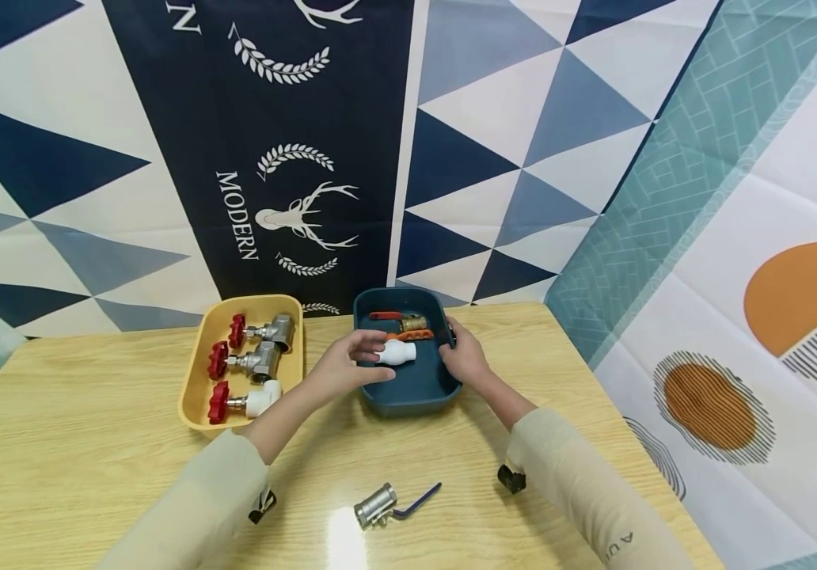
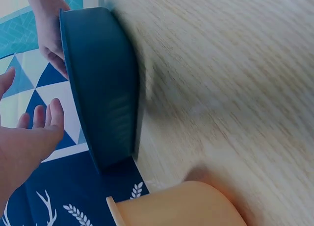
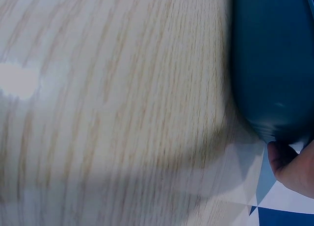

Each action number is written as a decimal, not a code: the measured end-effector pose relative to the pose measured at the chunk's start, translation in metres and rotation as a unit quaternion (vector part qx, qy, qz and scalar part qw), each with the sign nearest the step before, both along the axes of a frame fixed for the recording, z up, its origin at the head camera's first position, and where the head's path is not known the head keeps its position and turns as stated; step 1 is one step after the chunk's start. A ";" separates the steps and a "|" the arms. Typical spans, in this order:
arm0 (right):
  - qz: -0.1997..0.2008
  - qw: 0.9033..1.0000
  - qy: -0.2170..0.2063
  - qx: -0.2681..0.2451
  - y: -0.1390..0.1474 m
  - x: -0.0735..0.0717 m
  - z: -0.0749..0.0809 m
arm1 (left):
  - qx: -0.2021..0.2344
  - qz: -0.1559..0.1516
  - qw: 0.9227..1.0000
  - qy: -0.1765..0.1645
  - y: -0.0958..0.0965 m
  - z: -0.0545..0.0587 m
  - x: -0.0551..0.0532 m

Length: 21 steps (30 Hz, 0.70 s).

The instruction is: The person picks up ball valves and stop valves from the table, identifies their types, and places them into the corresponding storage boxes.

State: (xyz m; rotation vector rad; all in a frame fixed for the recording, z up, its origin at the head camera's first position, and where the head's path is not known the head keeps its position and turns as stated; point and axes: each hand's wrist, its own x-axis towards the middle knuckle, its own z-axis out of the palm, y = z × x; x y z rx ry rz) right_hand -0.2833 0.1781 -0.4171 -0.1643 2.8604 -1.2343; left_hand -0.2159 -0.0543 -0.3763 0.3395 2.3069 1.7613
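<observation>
My left hand (image 1: 346, 366) hovers over the near left part of a dark blue plastic bin (image 1: 408, 405), thumb and fingers spread apart. Just beyond its fingertips lies a white ball valve (image 1: 397, 353) with an orange handle (image 1: 412, 336). Farther back in the same bin is a brass ball valve (image 1: 412, 323) with a red lever (image 1: 384, 316). At the bin's right wall, my right hand (image 1: 465, 353) grips the rim, thumb on the inner side. The left wrist view shows the open left palm (image 2: 24, 150) beside the bin's outer wall (image 2: 100, 88).
A yellow bin (image 1: 191, 388) to the left contains metal and white valves with red wheel handles (image 1: 218, 360). Near the front of the wooden table (image 1: 95, 459) lies a metal ball valve (image 1: 376, 504) with a blue lever (image 1: 417, 502). A patterned cloth (image 1: 351, 119) hangs behind.
</observation>
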 end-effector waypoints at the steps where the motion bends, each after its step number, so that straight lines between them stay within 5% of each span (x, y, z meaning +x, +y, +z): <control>1: 0.000 1.000 0.000 0.001 0.000 0.000 -0.001 | -0.001 0.000 1.000 0.000 -0.001 -0.001 0.002; 21: 0.007 1.000 -0.009 0.004 0.002 -0.007 -0.006 | 0.021 -0.020 0.999 -0.035 -0.024 -0.013 0.045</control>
